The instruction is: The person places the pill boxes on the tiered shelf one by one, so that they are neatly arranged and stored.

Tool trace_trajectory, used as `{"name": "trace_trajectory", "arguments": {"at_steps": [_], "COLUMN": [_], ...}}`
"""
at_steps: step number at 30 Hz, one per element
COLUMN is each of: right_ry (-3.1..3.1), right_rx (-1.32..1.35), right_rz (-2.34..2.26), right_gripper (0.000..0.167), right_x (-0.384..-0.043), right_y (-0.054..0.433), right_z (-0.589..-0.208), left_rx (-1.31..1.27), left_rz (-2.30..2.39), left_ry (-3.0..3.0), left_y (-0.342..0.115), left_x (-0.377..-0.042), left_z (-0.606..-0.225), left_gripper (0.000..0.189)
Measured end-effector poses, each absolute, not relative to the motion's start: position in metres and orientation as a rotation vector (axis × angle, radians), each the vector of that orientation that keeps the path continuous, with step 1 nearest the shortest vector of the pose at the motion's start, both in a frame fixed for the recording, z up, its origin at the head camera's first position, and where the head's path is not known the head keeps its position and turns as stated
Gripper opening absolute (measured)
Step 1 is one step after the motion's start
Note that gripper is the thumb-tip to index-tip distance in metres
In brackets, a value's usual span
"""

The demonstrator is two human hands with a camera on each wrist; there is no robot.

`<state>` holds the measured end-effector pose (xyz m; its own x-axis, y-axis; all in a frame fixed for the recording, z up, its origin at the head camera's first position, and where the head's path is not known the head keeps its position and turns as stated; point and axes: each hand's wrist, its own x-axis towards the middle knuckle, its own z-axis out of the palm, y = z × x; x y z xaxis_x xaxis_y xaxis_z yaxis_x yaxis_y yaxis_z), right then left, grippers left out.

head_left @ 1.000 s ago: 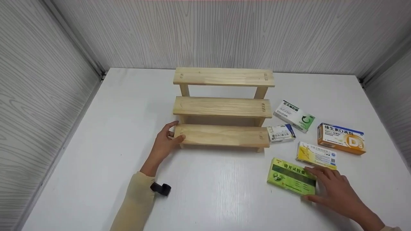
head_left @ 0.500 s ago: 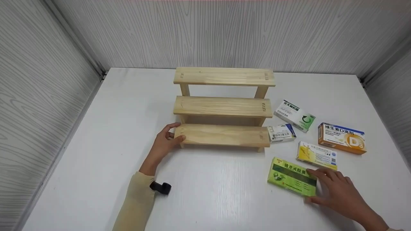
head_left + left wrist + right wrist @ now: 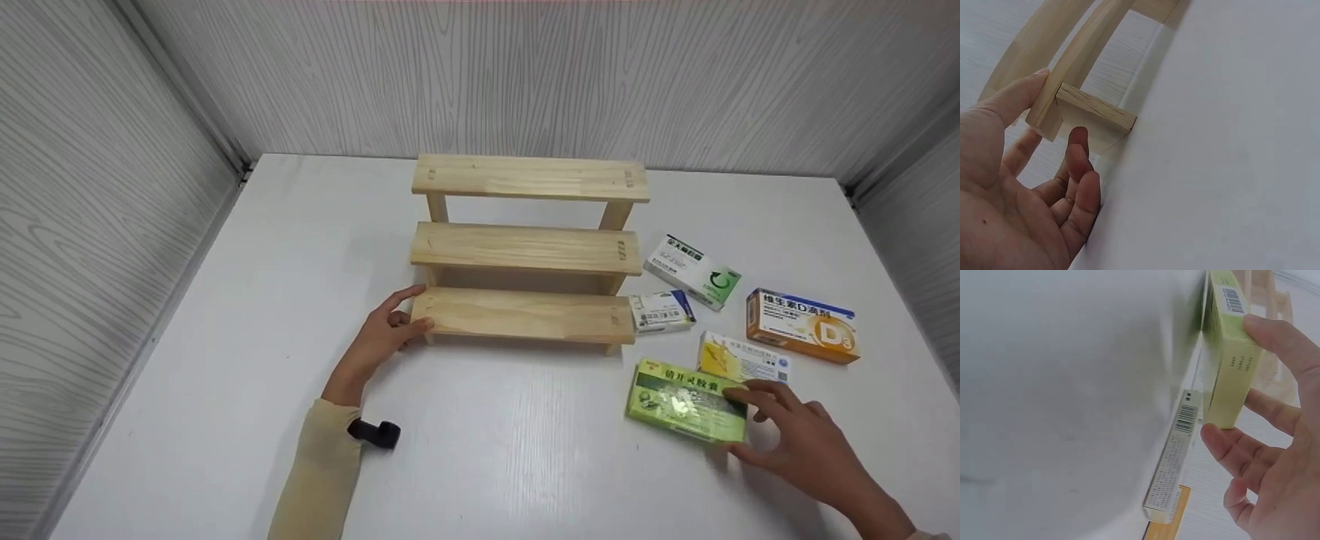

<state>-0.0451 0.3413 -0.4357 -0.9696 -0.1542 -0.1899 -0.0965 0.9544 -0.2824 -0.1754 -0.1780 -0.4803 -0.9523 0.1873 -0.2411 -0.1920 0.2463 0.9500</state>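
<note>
A three-tier wooden step rack (image 3: 525, 316) stands on the white table. My left hand (image 3: 379, 337) grips the left end of its lowest step, thumb on the top and a finger at the back edge; in the left wrist view the other fingers curl loosely beside the rack's leg (image 3: 1098, 109). Between thumb and fingers, my right hand (image 3: 806, 442) pinches the right end of a green medicine box (image 3: 686, 401). That box (image 3: 1230, 360) is tilted, its right end raised off the table. It partly covers a yellow-and-white medicine box (image 3: 742, 358) behind it.
Right of the rack lie a green-and-white medicine box (image 3: 691, 271), a small blue-and-white box (image 3: 662, 312) against the lowest step's end, and an orange-and-white vitamin D box (image 3: 802, 325). Pale wood-grain panels (image 3: 525, 75) enclose the table at the back and sides.
My right hand has tilted the green box up from lying flat and shifted it slightly away from me. The left hand keeps its hold on the rack.
</note>
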Motion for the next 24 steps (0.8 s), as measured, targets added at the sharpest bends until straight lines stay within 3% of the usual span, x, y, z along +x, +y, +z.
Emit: {"name": "trace_trajectory", "arguments": {"at_steps": [9,24], "right_ry": [2.988,3.203], "right_rx": [-0.158,-0.553], "right_rz": [-0.608,-0.910], "right_gripper": [0.070,0.065], "right_x": [-0.054,-0.087], "right_y": [0.347,0.328], "right_z": [-0.409,-0.382], "left_rx": [0.023,0.037], "left_rz": [1.771,1.761], "left_ry": [2.248,2.260], "left_y": [-0.178,-0.178], "left_x": [-0.174,-0.173], "left_z": [-0.481,-0.480], "left_gripper": [0.061,0.062]}}
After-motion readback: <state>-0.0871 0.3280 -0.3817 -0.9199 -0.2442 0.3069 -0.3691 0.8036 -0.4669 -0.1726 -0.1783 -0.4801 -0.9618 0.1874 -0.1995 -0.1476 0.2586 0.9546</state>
